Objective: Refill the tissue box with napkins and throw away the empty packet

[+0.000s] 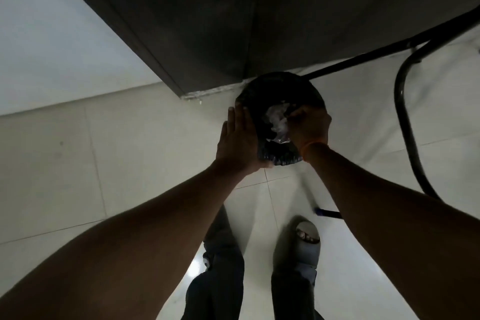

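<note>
Dim light, view straight down. A round bin (279, 91) lined with a black bag stands on the pale tile floor (78, 163), tucked against the corner of a dark cabinet (207, 21). A black metal chair frame (405, 117) curves past on the right.

Right hand (310, 125) is over the bin mouth, fingers closed on a crumpled clear plastic packet (278, 122). The packet sits at or just inside the opening, not yet let go. An orange band circles that wrist.

Left hand (237, 143) lies flat and open against the near-left side of the bin, palm on the bag lining; it grips nothing that I can see, seems only to steady the rim.

Handling, as a judgement: the packet looks empty, so nearly weightless, thin and soft, crushing to any shape. Film like this is slick and springs back open, and may cling to fingers. A loose pinch anywhere on the bunched part is enough; no fragile point. Best released low inside the liner so it does not drift out.

Orientation: wadded up, it has no clear long axis. The pale bunched mass runs roughly from far to near under the fingers, with a darker printed edge at the near end. Which end was the opening I cannot tell.

Tissue box not in view. One sandalled foot (302, 244) visible below.
</note>
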